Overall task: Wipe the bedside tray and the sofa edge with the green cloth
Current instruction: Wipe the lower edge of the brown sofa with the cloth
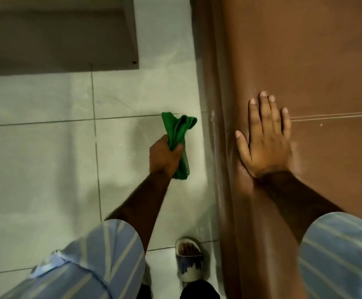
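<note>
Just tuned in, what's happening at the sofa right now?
A person stands on the tiled floor beside the brown sofa. The left hand grips the bunched green cloth, held over the floor just short of the sofa edge, not touching it. The right hand lies flat, fingers spread, on the sofa top. Pale smears show along the edge, so that wipe looks unfinished. No tray is in view.

pale floor tiles (pixel 46 158) — grey shelf (pixel 57 33), slipper (pixel 188 262)

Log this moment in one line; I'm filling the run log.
left hand: holds cloth over floor | right hand: flat on sofa
</note>
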A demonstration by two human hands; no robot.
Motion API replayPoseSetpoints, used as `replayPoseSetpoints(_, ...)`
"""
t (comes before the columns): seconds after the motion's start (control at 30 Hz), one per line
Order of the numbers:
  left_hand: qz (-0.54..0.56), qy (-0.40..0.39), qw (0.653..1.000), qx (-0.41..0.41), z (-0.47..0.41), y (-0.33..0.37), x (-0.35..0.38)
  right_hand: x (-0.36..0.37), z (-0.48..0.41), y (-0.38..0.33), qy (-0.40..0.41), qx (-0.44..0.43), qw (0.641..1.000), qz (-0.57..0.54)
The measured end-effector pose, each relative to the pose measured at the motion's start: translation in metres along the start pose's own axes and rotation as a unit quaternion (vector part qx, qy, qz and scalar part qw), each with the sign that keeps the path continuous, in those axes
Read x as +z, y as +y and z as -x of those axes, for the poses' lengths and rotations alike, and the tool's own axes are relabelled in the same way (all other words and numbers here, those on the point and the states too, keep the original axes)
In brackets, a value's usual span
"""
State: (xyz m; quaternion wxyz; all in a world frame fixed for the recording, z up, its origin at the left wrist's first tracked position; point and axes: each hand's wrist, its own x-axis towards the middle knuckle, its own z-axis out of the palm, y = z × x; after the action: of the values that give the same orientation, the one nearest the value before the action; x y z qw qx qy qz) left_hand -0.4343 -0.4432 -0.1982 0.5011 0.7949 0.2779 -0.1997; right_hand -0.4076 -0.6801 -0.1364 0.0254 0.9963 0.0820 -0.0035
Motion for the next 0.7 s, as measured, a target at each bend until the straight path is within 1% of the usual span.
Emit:
replayPoseSetpoints(0.07, 0.015, 0.008, 1.000, -0.020, -0.029, 0.001, 0.026, 0.009, 0.000, 0.003, 0.010, -0.004, 1.000, 0.001)
replayPoseSetpoints(0.2, 0.097, 0.053, 0.990, -0.082, -0.089, 0.024, 0.068, 0.021, 0.003, 0.006, 0.029, -0.009, 1.000, 0.005)
replayPoseSetpoints(0.3, 0.102, 0.006, 0.992, -0.074, -0.113, 0.042, 0.112, 0.029, 0.004, 0.010, 0.051, -0.015, 0.999, 0.002)
replayPoseSetpoints(0.37, 0.120, 0.014, 0.991, -0.059, -0.103, 0.047, 0.138, 0.032, 0.004, 0.011, 0.060, -0.017, 0.998, 0.002)
replayPoseSetpoints(0.43, 0.176, 0.059, 0.982, -0.040, -0.081, 0.036, 0.154, 0.032, 0.004, 0.010, 0.062, -0.018, 0.998, 0.008)
replayPoseSetpoints(0.47, 0.206, 0.064, 0.976, -0.027, -0.063, 0.028, 0.157, 0.032, 0.004, 0.010, 0.063, -0.017, 0.998, 0.009)
replayPoseSetpoints(0.57, 0.249, 0.035, 0.967, -0.030, -0.026, -0.016, 0.165, 0.033, 0.005, 0.010, 0.064, -0.018, 0.998, 0.012)
replayPoseSetpoints(0.63, 0.201, 0.001, 0.977, -0.069, -0.018, -0.036, 0.164, 0.033, 0.005, 0.011, 0.067, -0.017, 0.997, 0.017)
replayPoseSetpoints(0.7, 0.127, -0.019, 0.985, -0.114, -0.027, -0.037, 0.165, 0.034, 0.004, 0.010, 0.067, -0.017, 0.997, 0.019)
